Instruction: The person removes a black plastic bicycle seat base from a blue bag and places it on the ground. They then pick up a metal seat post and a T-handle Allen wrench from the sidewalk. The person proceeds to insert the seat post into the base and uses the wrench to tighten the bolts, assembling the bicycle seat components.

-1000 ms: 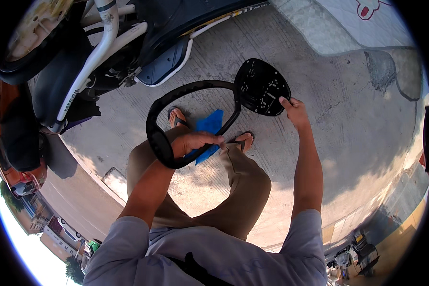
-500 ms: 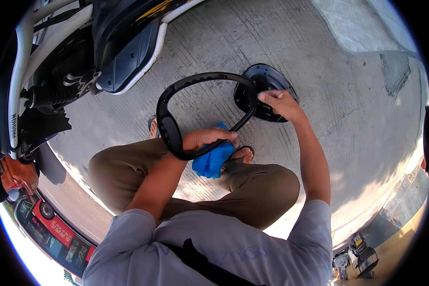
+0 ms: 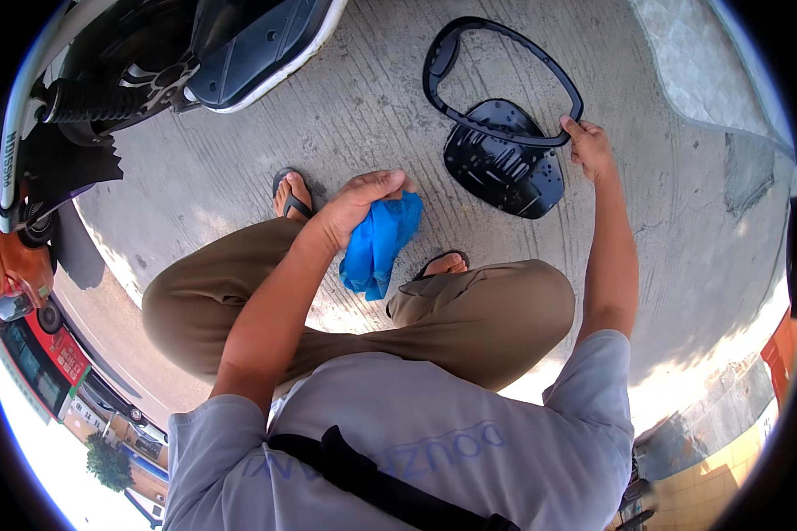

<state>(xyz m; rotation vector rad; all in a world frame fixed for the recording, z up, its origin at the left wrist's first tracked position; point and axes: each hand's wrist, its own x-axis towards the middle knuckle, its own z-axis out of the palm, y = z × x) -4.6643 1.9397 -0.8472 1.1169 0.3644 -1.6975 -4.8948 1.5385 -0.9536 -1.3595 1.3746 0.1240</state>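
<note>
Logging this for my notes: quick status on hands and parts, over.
Left hand gripping blue cloth. Right hand holding black ring-shaped trim over black panel on concrete. Nothing blocking.

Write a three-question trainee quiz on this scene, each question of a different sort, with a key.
1. True or false: the left hand grips a blue cloth.
2. What does the right hand hold? A) a black loop-shaped frame B) a sandal C) a wrench
3. Fill in: the black oval panel lies on the ____ ground, beside the frame.

Key
1. True: the cloth is bunched in that hand, above the bent knees.
2. A: the fingers pinch the black loop-shaped frame at its near right edge.
3. Concrete: the panel lies flat on it, with the scooter body to the upper left.
</note>
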